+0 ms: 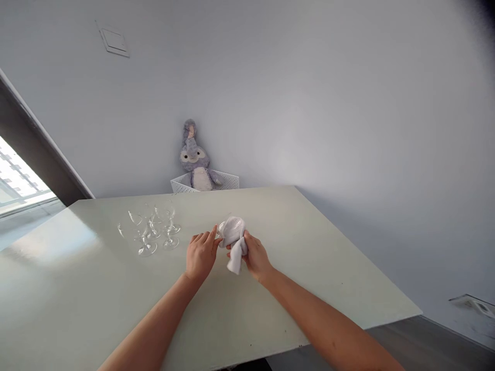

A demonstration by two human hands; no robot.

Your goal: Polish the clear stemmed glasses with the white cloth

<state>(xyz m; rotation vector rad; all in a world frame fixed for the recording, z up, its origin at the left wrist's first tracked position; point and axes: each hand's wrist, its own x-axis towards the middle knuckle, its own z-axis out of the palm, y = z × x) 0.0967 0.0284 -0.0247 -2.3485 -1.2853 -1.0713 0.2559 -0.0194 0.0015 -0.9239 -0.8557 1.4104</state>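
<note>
A white cloth [234, 232] is bunched around a clear glass [221, 229] above the middle of the table, and one end of the cloth hangs down. My right hand [256, 256] is closed on the cloth from the right side. On the left, my left hand [201, 252] pinches the glass at the cloth's edge between thumb and fingers. Most of this glass is hidden by the cloth, so its full shape does not show. Left of my left hand, several clear stemmed glasses [147, 249] stand upright in a close group.
The pale table [309, 288] has its far edge close to the wall. Behind that edge a grey plush toy [200, 172] sits in a white perforated basket [231, 181]. A dark-framed window [23, 175] is at the far left.
</note>
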